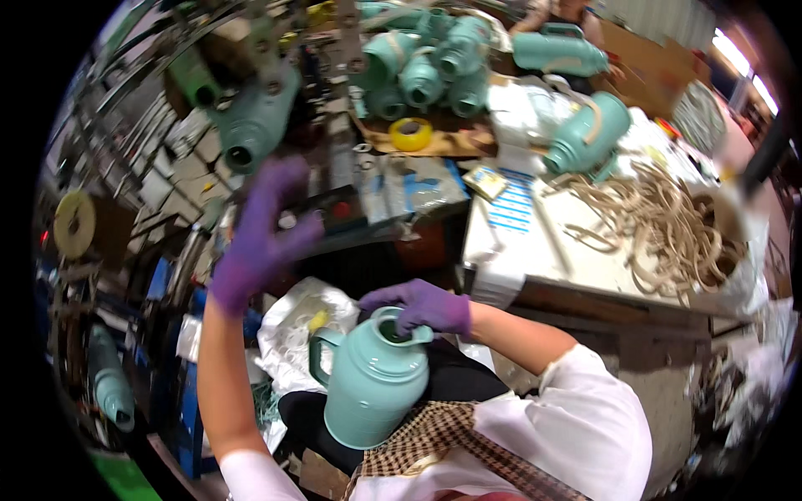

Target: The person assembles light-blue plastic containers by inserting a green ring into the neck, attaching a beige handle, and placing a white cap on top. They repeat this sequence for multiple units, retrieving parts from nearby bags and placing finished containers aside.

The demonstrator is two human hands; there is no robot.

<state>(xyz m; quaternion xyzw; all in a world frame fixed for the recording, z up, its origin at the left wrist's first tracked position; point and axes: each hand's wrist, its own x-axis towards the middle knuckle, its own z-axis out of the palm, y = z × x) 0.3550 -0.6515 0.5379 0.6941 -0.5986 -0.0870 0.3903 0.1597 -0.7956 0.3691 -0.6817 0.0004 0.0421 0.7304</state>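
Note:
A pale turquoise thermos jug [376, 388] with a side handle and a pouring lip stands on my lap, tilted a little. My right hand [422, 307], in a purple glove, is closed over the jug's rim, with fingers at its dark mouth. Raised to the left, my left hand [259, 238] wears a purple glove too and is smeared by motion. Its thumb and fingers are spread, with nothing visible in them. Beyond its fingertips, another turquoise jug body [255, 125] sits on the machine. Beside the jug on my lap is a white bag [302, 338] of pale rings.
Several turquoise jugs [422, 79] are piled at the back, behind a yellow tape roll [410, 134]. Tan straps [647, 221] lie heaped on the right table [535, 255]. Another jug [589, 129] rests behind them. Metal machine frames crowd the left. A person [576, 12] is at the far back.

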